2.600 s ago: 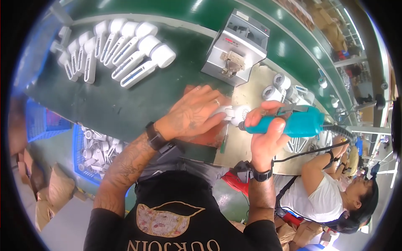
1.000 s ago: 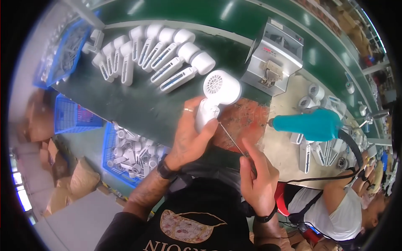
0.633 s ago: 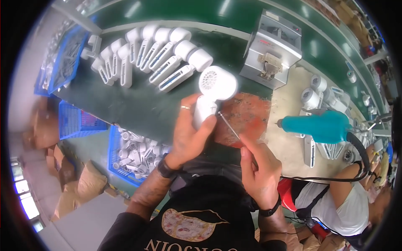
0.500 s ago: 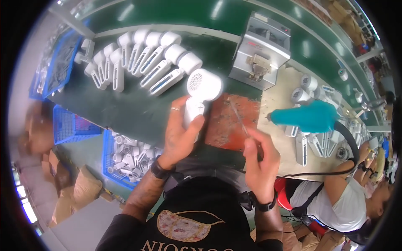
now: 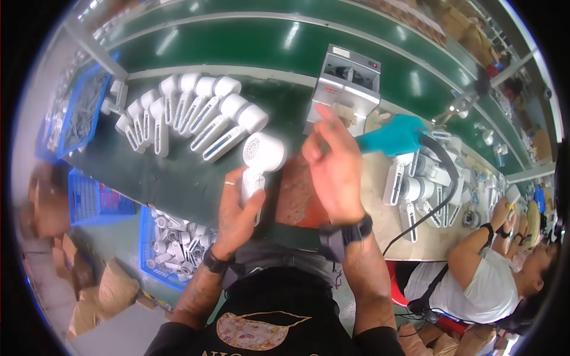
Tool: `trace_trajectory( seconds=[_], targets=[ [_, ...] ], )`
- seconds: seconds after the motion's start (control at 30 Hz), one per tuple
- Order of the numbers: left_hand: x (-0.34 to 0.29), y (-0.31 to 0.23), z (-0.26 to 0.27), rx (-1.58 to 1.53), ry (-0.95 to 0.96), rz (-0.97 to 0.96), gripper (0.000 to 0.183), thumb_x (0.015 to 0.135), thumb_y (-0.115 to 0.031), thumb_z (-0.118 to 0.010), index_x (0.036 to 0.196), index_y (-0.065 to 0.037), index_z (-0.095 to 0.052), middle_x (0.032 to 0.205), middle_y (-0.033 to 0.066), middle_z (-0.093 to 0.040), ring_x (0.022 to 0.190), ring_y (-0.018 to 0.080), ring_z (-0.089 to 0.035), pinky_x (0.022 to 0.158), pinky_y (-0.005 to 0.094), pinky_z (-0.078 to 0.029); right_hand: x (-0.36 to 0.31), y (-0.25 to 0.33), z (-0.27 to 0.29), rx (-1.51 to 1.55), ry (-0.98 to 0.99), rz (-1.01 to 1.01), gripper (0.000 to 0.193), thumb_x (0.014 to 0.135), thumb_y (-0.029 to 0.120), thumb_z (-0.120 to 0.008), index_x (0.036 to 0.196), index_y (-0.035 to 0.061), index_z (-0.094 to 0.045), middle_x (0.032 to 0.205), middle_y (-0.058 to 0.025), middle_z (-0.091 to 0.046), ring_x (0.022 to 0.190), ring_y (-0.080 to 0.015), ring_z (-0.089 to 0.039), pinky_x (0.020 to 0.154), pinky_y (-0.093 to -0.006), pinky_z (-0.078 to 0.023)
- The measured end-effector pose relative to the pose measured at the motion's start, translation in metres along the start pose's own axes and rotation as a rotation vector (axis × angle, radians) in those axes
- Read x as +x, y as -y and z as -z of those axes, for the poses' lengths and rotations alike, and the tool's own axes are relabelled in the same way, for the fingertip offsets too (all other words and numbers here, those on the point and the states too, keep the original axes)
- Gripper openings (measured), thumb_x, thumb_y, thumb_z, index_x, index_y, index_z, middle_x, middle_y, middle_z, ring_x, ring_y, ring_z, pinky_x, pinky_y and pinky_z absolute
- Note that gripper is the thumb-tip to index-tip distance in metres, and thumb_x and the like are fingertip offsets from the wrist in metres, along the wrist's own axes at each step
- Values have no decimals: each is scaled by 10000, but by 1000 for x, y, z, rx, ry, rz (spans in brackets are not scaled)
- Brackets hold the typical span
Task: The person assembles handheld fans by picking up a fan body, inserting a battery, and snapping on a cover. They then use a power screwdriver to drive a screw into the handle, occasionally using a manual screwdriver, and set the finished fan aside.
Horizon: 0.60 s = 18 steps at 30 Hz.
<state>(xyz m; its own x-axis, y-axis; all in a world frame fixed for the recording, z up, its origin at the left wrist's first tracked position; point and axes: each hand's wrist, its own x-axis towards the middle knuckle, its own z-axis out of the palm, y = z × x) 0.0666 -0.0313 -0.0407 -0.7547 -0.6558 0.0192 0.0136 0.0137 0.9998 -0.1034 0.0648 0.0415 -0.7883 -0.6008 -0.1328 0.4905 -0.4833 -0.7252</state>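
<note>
My left hand (image 5: 237, 210) is wrapped round the handle of a white handheld device (image 5: 265, 152); its round head with a vented grille points up, away from me. My right hand (image 5: 335, 169) is raised in front of a grey box-shaped machine (image 5: 328, 92). Its index finger stretches toward the machine's front and the other fingers are partly curled; I see nothing held in them. Just right of this hand hangs a teal electric screwdriver (image 5: 395, 135) on a black cable. Its nose end is hidden behind my hand. Below lies a reddish-brown mat (image 5: 297, 199).
A fan-shaped row of white devices (image 5: 205, 113) lies on the green table at the left. More white devices (image 5: 418, 184) are heaped at the right. Blue crates (image 5: 145, 237) of parts stand at the left. A co-worker (image 5: 475, 291) sits at the right.
My right hand has moved up and forward from the mat to the grey machine. A thin strip seen at its fingertips earlier no longer shows. My left hand still holds the white device.
</note>
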Motion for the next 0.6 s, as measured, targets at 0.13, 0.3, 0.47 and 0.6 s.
trace_trajectory(
  seconds=[0.13, 0.3, 0.47, 0.6],
  targets=[
    [-1, 7, 11, 29, -47, 29, 472, 969, -104, -606, 1393, -34, -411, 1032, 56, -584, 826, 93, -555, 688, 244, -468, -39, 7, 9, -409, 22, 4, 447, 1088, 282, -474, 1405, -18, -570, 900, 27, -455, 668, -56, -373, 582, -236, -283],
    [4, -1, 7, 37, -29, -11, 498, 954, -55, -621, 1401, -25, -404, 1082, 60, -582, 878, 99, -554, 742, 264, -476, -88, 0, 25, -1091, 172, 343, 322, 1037, 128, -565, 1324, -3, -628, 844, -41, -653, 716, -83, -599, 669, -240, -480],
    [6, -12, -2, 70, -48, -80, 530, 936, -38, -633, 1411, -23, -398, 1164, 73, -580, 977, 102, -550, 829, 279, -483, -106, 0, 33, -1225, 289, 163, 300, 973, 27, -598, 1270, 36, -641, 931, -161, -735, 686, -306, -711, 630, -349, -556],
    [6, -9, -5, 87, -32, -114, 538, 931, -42, -638, 1411, -17, -396, 1184, 76, -583, 1001, 104, -550, 864, 286, -485, -110, -3, 34, -1123, 269, 105, 285, 1011, 56, -564, 1280, 12, -647, 736, -65, -638, 594, -124, -618, 565, -271, -486]
  ],
)
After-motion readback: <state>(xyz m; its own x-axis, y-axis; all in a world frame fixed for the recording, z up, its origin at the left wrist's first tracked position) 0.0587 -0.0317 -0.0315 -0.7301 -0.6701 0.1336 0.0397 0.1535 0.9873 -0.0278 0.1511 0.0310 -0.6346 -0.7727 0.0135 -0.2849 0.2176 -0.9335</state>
